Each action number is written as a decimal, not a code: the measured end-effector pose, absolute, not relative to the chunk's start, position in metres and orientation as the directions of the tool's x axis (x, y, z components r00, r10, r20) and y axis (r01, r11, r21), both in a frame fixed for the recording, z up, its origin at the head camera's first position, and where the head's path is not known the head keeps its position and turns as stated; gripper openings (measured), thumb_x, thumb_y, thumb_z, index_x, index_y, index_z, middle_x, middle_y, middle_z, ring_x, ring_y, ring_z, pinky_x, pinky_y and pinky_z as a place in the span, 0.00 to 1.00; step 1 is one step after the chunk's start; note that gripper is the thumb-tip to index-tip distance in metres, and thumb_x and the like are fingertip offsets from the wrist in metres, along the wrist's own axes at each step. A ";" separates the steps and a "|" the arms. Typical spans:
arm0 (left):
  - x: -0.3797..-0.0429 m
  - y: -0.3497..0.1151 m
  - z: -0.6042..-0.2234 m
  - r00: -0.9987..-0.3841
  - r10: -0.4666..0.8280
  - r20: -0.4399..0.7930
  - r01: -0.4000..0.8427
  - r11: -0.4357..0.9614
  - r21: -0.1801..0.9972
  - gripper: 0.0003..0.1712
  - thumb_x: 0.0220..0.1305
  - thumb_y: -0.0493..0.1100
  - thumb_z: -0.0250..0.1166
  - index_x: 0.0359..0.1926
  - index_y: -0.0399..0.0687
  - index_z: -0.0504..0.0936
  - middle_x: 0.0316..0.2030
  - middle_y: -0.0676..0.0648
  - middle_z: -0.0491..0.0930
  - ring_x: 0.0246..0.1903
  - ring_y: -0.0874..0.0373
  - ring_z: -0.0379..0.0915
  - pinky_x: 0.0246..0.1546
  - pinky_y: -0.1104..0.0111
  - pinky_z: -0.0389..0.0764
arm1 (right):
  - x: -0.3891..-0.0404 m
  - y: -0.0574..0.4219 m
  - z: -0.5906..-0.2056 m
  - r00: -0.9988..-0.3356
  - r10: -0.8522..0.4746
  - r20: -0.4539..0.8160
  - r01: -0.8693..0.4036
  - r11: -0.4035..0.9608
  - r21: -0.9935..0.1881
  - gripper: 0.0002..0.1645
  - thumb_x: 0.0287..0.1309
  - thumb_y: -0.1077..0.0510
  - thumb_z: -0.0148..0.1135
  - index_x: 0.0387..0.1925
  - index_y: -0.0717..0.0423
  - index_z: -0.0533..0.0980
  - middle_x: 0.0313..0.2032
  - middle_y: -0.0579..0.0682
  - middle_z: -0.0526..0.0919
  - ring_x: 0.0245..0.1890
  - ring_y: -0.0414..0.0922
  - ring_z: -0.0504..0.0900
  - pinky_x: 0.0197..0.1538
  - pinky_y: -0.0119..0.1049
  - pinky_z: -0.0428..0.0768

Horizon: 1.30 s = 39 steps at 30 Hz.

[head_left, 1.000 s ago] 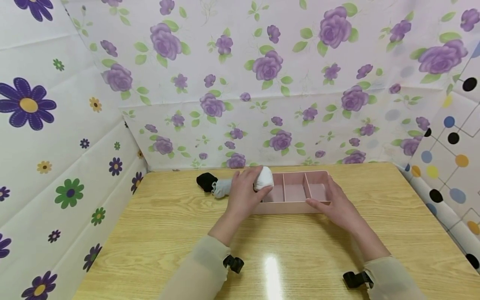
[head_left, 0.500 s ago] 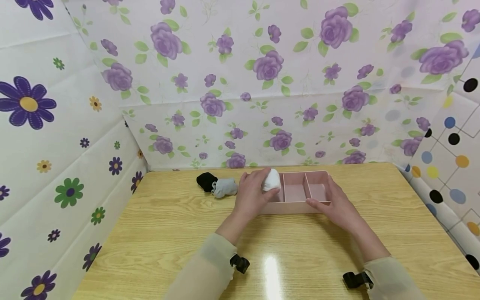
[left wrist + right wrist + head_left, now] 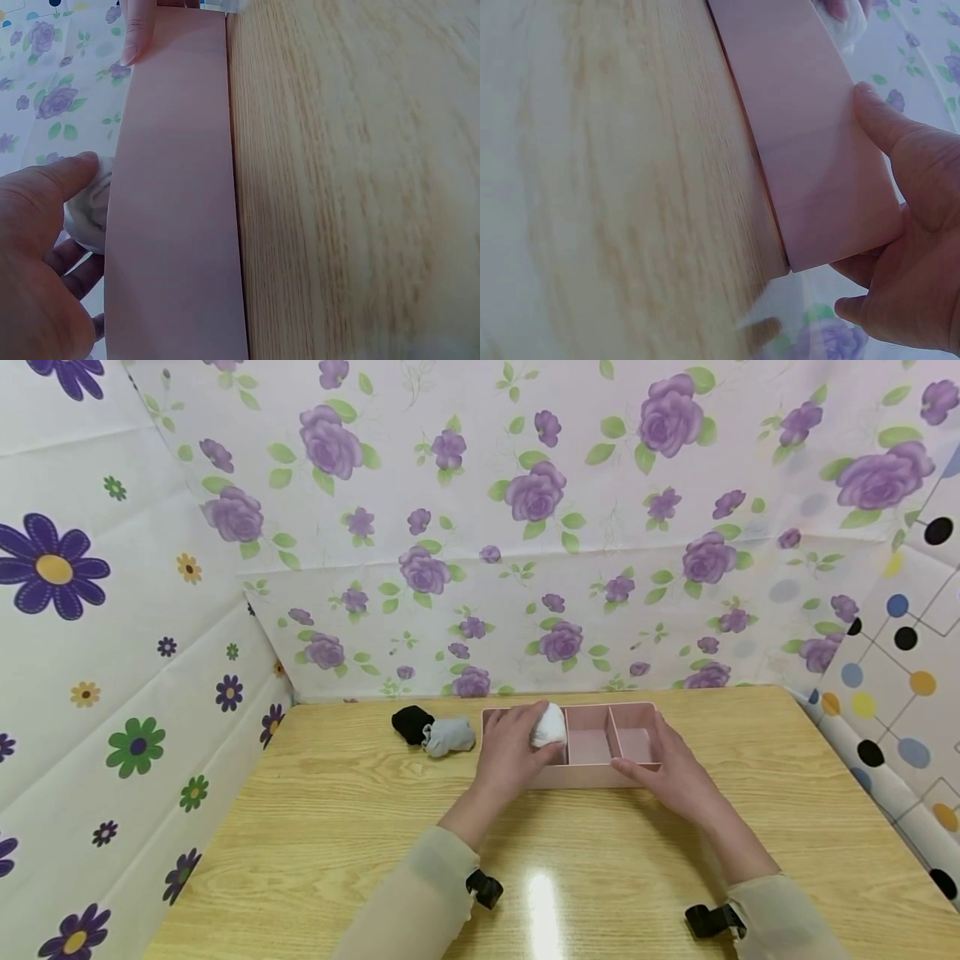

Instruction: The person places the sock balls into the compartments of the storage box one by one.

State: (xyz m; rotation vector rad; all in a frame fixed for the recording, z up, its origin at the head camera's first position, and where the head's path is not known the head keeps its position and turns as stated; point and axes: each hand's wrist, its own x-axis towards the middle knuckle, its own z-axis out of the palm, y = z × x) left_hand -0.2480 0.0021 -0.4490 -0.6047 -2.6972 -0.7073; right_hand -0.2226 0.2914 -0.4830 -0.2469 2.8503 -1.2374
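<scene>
Left hand (image 3: 511,750) pinching the white bundle (image 3: 551,726), right hand (image 3: 681,775) gripping the pink box (image 3: 588,777), we should lower the bundle gently

Head view looks forward and down from farther back; close wrist views share the pink box (image 3: 176,187).

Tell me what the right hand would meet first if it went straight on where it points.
Most likely the right end of the pink box: the right hand lies against that corner, though exact contact is hard to judge.
</scene>
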 end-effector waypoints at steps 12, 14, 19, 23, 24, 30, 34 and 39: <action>-0.250 0.004 -0.456 -0.880 0.331 0.341 0.455 0.796 0.400 0.41 0.72 0.56 0.78 0.80 0.52 0.76 0.67 0.45 0.83 0.68 0.49 0.78 0.81 0.44 0.60 | -0.222 0.291 -0.482 -0.987 -0.156 0.037 -0.133 0.668 -0.732 0.77 0.72 0.30 0.70 0.89 0.57 0.27 0.86 0.74 0.40 0.82 0.77 0.48 0.75 0.79 0.58; -0.250 0.004 -0.456 -0.881 0.333 0.336 0.453 0.797 0.399 0.41 0.73 0.56 0.78 0.80 0.52 0.76 0.67 0.46 0.83 0.68 0.49 0.78 0.81 0.44 0.59 | -0.222 0.290 -0.482 -0.987 -0.157 0.039 -0.135 0.666 -0.733 0.77 0.71 0.30 0.70 0.89 0.57 0.27 0.86 0.74 0.40 0.83 0.77 0.48 0.75 0.79 0.57; -0.249 0.003 -0.456 -0.883 0.335 0.329 0.450 0.802 0.393 0.40 0.73 0.56 0.77 0.80 0.53 0.76 0.68 0.46 0.82 0.69 0.49 0.77 0.82 0.43 0.58 | -0.222 0.289 -0.483 -0.985 -0.162 0.052 -0.148 0.662 -0.734 0.77 0.72 0.30 0.71 0.89 0.58 0.28 0.86 0.74 0.40 0.83 0.77 0.48 0.75 0.79 0.57; -0.248 0.002 -0.456 -0.880 0.337 0.335 0.454 0.804 0.385 0.39 0.73 0.56 0.77 0.79 0.53 0.76 0.68 0.47 0.82 0.69 0.49 0.77 0.82 0.42 0.58 | -0.223 0.289 -0.483 -0.985 -0.162 0.052 -0.148 0.662 -0.735 0.76 0.72 0.31 0.71 0.89 0.58 0.28 0.86 0.74 0.40 0.83 0.77 0.48 0.75 0.79 0.57; -0.248 0.002 -0.456 -0.879 0.339 0.335 0.456 0.803 0.385 0.39 0.73 0.56 0.77 0.79 0.53 0.76 0.68 0.47 0.82 0.69 0.49 0.77 0.82 0.42 0.57 | -0.223 0.289 -0.483 -0.985 -0.163 0.051 -0.147 0.660 -0.737 0.76 0.72 0.31 0.71 0.89 0.58 0.27 0.86 0.74 0.40 0.83 0.77 0.48 0.75 0.79 0.57; -0.249 0.001 -0.456 -0.861 0.371 0.347 0.493 0.775 0.395 0.39 0.72 0.56 0.78 0.79 0.54 0.77 0.71 0.44 0.78 0.73 0.47 0.73 0.82 0.38 0.55 | -0.223 0.290 -0.482 -0.986 -0.163 0.047 -0.143 0.653 -0.744 0.77 0.72 0.30 0.70 0.89 0.58 0.27 0.86 0.74 0.40 0.82 0.77 0.48 0.75 0.79 0.58; -0.248 -0.001 -0.455 -0.847 0.385 0.367 0.524 0.725 0.448 0.39 0.73 0.52 0.78 0.79 0.51 0.77 0.75 0.40 0.74 0.77 0.45 0.66 0.82 0.36 0.52 | -0.222 0.291 -0.482 -0.985 -0.167 0.054 -0.151 0.650 -0.745 0.76 0.72 0.30 0.70 0.88 0.58 0.26 0.86 0.74 0.39 0.83 0.77 0.48 0.74 0.79 0.58; -0.247 -0.004 -0.455 -0.828 0.387 0.406 0.547 0.720 0.428 0.36 0.74 0.51 0.77 0.77 0.48 0.78 0.74 0.37 0.73 0.78 0.44 0.65 0.80 0.36 0.55 | -0.222 0.291 -0.482 -0.984 -0.169 0.053 -0.151 0.649 -0.746 0.77 0.72 0.31 0.70 0.88 0.58 0.26 0.86 0.74 0.39 0.83 0.76 0.46 0.75 0.79 0.57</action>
